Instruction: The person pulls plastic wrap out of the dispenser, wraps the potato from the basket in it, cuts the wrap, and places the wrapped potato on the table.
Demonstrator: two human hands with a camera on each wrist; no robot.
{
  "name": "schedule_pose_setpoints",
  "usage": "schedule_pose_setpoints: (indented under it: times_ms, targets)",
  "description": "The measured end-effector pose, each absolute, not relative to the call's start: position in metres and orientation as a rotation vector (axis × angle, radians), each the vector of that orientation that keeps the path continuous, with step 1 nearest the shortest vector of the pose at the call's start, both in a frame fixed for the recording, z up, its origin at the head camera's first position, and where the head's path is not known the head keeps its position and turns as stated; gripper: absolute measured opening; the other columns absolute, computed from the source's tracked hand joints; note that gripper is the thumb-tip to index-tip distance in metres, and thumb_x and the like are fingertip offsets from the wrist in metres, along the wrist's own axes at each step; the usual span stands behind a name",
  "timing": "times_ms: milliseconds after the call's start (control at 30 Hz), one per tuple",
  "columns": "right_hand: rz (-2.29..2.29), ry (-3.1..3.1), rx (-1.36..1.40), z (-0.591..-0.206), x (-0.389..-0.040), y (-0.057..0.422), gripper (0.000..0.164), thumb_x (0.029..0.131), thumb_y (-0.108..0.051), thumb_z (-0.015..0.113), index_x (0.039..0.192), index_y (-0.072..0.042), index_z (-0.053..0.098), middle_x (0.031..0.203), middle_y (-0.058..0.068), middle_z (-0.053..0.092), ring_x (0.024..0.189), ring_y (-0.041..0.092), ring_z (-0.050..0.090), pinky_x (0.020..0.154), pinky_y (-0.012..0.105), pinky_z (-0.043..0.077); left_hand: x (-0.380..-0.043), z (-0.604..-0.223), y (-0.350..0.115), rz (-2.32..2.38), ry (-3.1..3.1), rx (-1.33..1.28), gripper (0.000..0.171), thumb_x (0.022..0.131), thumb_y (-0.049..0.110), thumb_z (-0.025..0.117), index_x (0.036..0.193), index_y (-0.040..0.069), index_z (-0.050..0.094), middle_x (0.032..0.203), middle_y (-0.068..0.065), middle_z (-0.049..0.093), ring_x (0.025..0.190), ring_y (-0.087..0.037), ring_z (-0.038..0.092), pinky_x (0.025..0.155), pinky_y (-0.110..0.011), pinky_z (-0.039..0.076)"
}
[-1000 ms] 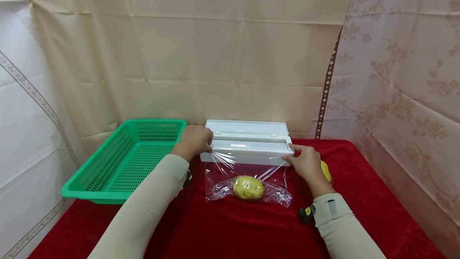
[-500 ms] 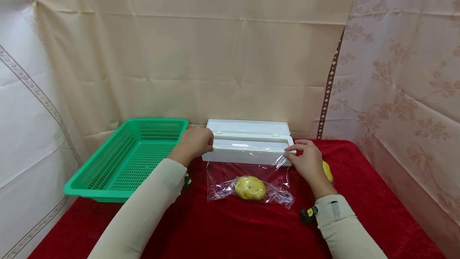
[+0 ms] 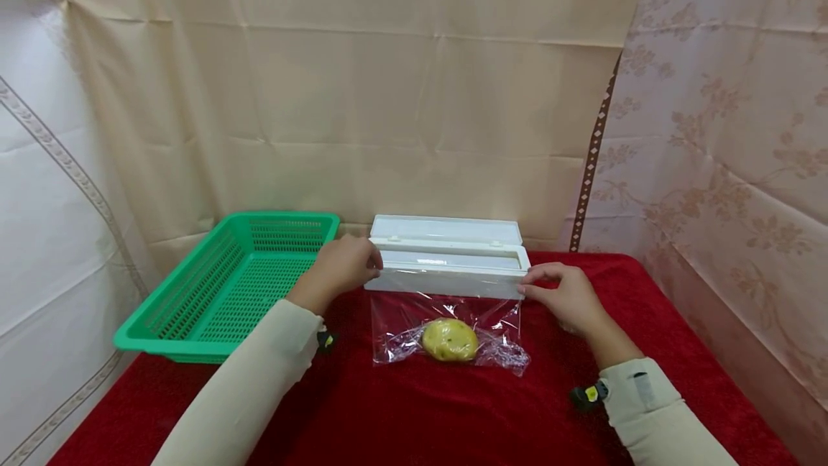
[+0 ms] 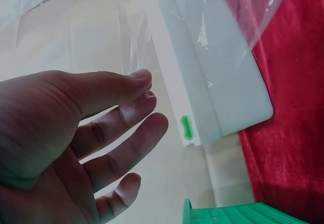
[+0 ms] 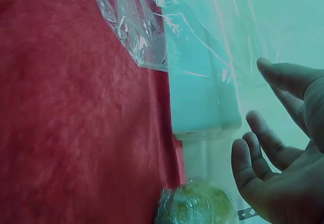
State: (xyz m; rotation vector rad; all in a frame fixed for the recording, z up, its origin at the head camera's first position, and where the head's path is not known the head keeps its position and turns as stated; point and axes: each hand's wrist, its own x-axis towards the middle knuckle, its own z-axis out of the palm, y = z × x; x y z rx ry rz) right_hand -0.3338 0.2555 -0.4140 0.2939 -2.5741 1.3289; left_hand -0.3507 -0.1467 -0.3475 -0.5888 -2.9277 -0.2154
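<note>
A long white cling film dispenser [image 3: 453, 285] lies at the back of the table, its lid [image 3: 446, 229] raised behind it. Clear cling film [image 3: 394, 315] runs from its front down over a yellow potato [image 3: 450, 340], bunching up on both sides of it. At the dispenser's left end, my left hand [image 3: 339, 272] pinches the film's edge between thumb and index finger, the other fingers spread in the left wrist view. My right hand [image 3: 569, 300] is at the right end, thumb and index fingertip together on the film's edge.
A green plastic basket [image 3: 236, 349] stands to the left on the red cloth [image 3: 414, 416]. Another potato, wrapped in film [image 5: 195, 203], shows beyond the dispenser's end in the right wrist view; my right hand hides it in the head view. Curtains [image 3: 414, 92] close off the back and sides.
The film, first pulled into tight folds toward both hands, now lies smoother across the dispenser's front. My right hand has shifted slightly right and down; the left hand has lowered a little.
</note>
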Motion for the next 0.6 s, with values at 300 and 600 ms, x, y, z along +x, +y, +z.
schedule_pose_setpoints:
  times_ms: [300, 600]
  targets:
    - [1.408, -2.598, 0.370, -0.412, -0.317, 0.264, 0.020, 0.083, -0.020, 0.088, 0.096, -0.008, 0.079, 0.112, 0.015, 0.071, 0.071, 0.012, 0.056, 0.051, 0.023, 0.046, -0.330, -0.344, -0.148, -0.234, -2.833, -0.654, 0.004, 0.091, 0.027, 0.079, 0.091, 0.023, 0.081, 0.086, 0.012, 0.076, 0.080, -0.011, 0.068, 0.072, -0.040, 0.055]
    - [1.247, -2.665, 0.413, -0.401, -0.291, 0.270, 0.017, 0.087, -0.031, 0.085, 0.098, -0.020, 0.082, 0.117, 0.008, 0.074, 0.110, 0.018, 0.065, 0.089, 0.032, 0.055, -0.302, -0.343, -0.145, -0.267, -2.789, -0.639, 0.005, 0.090, 0.030, 0.079, 0.087, 0.026, 0.081, 0.079, 0.014, 0.073, 0.075, -0.007, 0.065, 0.068, -0.034, 0.053]
